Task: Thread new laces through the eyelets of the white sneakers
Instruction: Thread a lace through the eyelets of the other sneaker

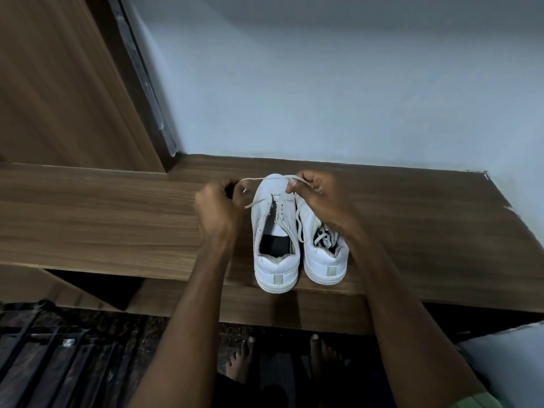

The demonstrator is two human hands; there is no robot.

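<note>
Two white sneakers stand side by side on a wooden shelf, heels toward me. The left sneaker has its tongue area open with a lace only partly through the front eyelets. The right sneaker is laced, and my right forearm covers its front half. A pale lace stretches over the left sneaker's toe between my two hands. My left hand pinches one end to the left of the shoe. My right hand pinches the other part above the toes of the shoes.
A pale wall rises right behind the shelf, and a wooden door stands at the left. The shelf's front edge runs just under the heels. My bare feet show below, beside a dark metal rack at bottom left.
</note>
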